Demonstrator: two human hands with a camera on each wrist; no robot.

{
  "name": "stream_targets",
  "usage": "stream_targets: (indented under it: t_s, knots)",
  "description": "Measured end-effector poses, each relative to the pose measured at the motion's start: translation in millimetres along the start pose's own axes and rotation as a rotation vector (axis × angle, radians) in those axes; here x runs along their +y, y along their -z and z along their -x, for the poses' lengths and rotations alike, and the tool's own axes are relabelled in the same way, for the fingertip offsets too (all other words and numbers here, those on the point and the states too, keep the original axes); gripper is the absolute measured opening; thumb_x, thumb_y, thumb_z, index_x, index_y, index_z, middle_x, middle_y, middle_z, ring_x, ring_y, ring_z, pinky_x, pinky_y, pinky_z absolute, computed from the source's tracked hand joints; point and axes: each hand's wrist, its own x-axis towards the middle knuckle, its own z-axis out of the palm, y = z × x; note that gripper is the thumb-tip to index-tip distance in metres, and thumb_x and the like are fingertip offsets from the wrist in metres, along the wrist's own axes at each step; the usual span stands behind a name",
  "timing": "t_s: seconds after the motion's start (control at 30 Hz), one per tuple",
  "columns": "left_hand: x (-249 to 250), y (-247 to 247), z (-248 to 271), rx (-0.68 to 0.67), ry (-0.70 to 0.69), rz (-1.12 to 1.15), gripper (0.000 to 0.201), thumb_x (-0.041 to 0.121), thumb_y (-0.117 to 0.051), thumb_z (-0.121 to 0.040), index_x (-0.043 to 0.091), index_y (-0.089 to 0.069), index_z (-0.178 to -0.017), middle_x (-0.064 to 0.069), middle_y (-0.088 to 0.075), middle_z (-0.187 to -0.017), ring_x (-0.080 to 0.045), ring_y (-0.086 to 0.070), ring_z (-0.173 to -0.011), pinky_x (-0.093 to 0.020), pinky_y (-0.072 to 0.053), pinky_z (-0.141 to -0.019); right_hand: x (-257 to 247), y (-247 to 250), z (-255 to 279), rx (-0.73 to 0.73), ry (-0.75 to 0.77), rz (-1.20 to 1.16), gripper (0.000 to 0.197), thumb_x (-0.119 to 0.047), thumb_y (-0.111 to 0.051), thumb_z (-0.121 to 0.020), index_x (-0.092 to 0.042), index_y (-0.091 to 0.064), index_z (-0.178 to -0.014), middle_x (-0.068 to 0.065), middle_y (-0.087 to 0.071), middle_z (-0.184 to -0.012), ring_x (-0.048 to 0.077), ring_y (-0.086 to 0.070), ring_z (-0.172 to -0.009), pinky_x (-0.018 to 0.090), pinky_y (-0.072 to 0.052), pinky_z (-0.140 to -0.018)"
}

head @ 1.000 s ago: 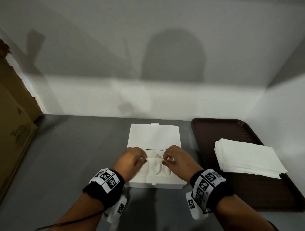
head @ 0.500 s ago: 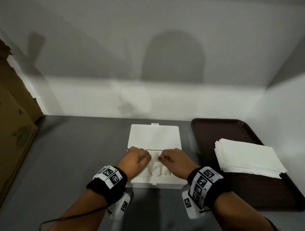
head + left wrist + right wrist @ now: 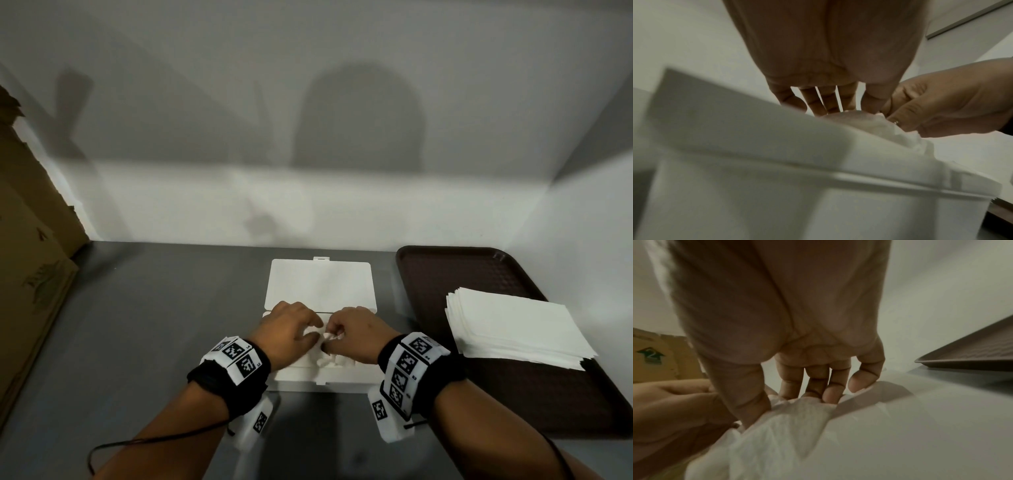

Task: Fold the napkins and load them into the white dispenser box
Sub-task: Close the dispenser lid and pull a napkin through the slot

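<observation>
step in hand: feeding napkin (image 3: 327, 346) into the white dispenser box (image 3: 342, 375), which sits at tabletop centre, lid (image 3: 320, 284) laid flat toward 12 o'clock. left hand (image 3: 286, 334) and right hand (image 3: 358, 337) meet over the box; right thumb and fingers pinch crumpled paper, left fingers lie on it, probably pinching too, though the blur leaves that unsure. napkin looks bunched, not squarely folded. next move, judged: press the paper flat below the rim, then fetch a sheet from the napkin stack (image 3: 513, 329) on the brown tray (image 3: 455, 270) at 3 o'clock. grey tabletop (image 3: 154, 325); white walls; cardboard box (image 3: 30, 274) at 9 o'clock.
</observation>
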Motion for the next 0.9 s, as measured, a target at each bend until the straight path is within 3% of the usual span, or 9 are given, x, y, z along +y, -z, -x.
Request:
stream_targets:
  t_s: [0.07,0.13,0.23,0.3,0.43,0.53,0.63,0.77,0.9]
  knots:
    - [1,1,-4,-0.023,-0.014,0.018,0.066,0.061,-0.018,-0.076,0.027,-0.063,-0.110,0.004,-0.060,-0.113,-0.019,-0.049,-0.110,-0.036,-0.036,-0.099,-1,7,-4,-0.008,0.010,-0.054,0.019,-0.037,-0.068,-0.076,-0.019,-0.066,-0.083,-0.003,-0.064,-0.087,0.016,-0.059,-0.084,0.030,-0.049,-0.076]
    - [4,5,-8,-0.036,0.026,0.055,0.071,0.062,-0.015,-0.077,0.019,-0.063,-0.107,0.001,-0.059,-0.111,-0.022,-0.048,-0.106,-0.037,-0.037,-0.096,-2,15,-7,0.004,0.023,-0.144,0.012,-0.029,-0.068,-0.079,-0.018,-0.063,-0.079,-0.006,-0.060,-0.078,0.011,-0.055,-0.074,0.026,-0.044,-0.070]
    - [8,11,-11,-0.008,0.101,0.212,0.037,0.049,-0.033,-0.088,0.022,-0.057,-0.076,0.003,-0.059,-0.081,-0.017,-0.051,-0.079,-0.037,-0.044,-0.079,0,23,-13,-0.023,0.005,-0.273,0.009,-0.021,-0.066,-0.083,-0.017,-0.060,-0.077,-0.008,-0.057,-0.067,0.006,-0.052,-0.061,0.021,-0.042,-0.061]
    - [10,13,-14,0.000,0.120,0.309,0.034,0.036,-0.041,-0.096,0.027,-0.046,-0.064,0.007,-0.048,-0.062,-0.012,-0.044,-0.060,-0.033,-0.040,-0.067,4,25,-16,-0.051,-0.030,-0.352,0.009,-0.022,-0.065,-0.087,-0.016,-0.061,-0.081,-0.007,-0.059,-0.067,0.006,-0.053,-0.060,0.020,-0.042,-0.061]
    - [8,15,-17,-0.046,0.174,0.447,0.029,0.031,-0.044,-0.098,0.023,-0.047,-0.071,0.006,-0.044,-0.061,-0.015,-0.040,-0.058,-0.027,-0.037,-0.059,12,25,-21,-0.118,-0.044,-0.355,0.020,-0.033,-0.061,-0.092,-0.019,-0.063,-0.077,-0.010,-0.060,-0.063,0.005,-0.054,-0.058,0.019,-0.043,-0.062]
    - [9,14,-19,-0.035,0.225,0.562,0.026,0.035,-0.046,-0.097,0.019,-0.048,-0.077,0.004,-0.041,-0.061,-0.014,-0.036,-0.053,-0.024,-0.034,-0.051,16,26,-24,-0.134,-0.058,-0.493,0.024,-0.027,-0.062,-0.093,-0.018,-0.061,-0.071,-0.010,-0.059,-0.050,0.004,-0.052,-0.049,0.017,-0.043,-0.056]
    - [11,12,-20,0.000,0.251,0.626,0.028,0.036,-0.046,-0.098,0.016,-0.045,-0.078,0.002,-0.037,-0.060,-0.011,-0.031,-0.046,-0.022,-0.029,-0.044,20,23,-26,-0.122,-0.069,-0.599,0.027,-0.023,-0.061,-0.093,-0.017,-0.058,-0.067,-0.006,-0.058,-0.049,0.006,-0.050,-0.042,0.021,-0.043,-0.053]
    - [9,13,-21,-0.005,0.277,0.608,0.037,0.037,-0.045,-0.098,0.001,-0.054,-0.094,0.000,-0.039,-0.060,-0.013,-0.033,-0.047,-0.023,-0.031,-0.046,23,20,-27,-0.149,-0.073,-0.642,0.019,-0.020,-0.061,-0.093,-0.015,-0.061,-0.076,0.001,-0.060,-0.062,0.009,-0.054,-0.050,0.022,-0.044,-0.055]
    - [8,13,-21,-0.004,0.270,0.607,0.040,0.035,-0.044,-0.098,-0.003,-0.054,-0.101,-0.002,-0.041,-0.062,-0.014,-0.034,-0.049,-0.024,-0.033,-0.048,25,19,-28,-0.153,-0.081,-0.683,0.020,-0.016,-0.059,-0.094,-0.016,-0.062,-0.074,-0.003,-0.062,-0.060,0.009,-0.055,-0.052,0.022,-0.045,-0.059]
